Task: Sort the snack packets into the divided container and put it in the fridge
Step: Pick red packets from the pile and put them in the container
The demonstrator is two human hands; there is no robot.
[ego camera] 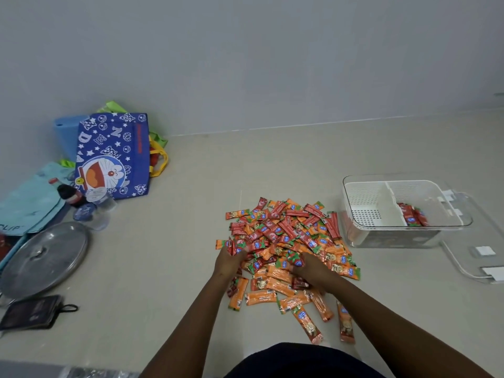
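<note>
Sorting under way: left hand and right hand each grasp red packets from the floor pile; next, carry them to the container's red compartment.

Place: a room in a home, seen at floor level.
Floor: pale, smooth, meeting a plain grey-white wall.
Household clutter: a blue cartoon-print tote bag leaning against the wall, soft-drink bottle beside it.
Kitchenware: a steel pot lid lying flat on the floor.
Food storage: a clear divided container with a white basket insert.
</note>
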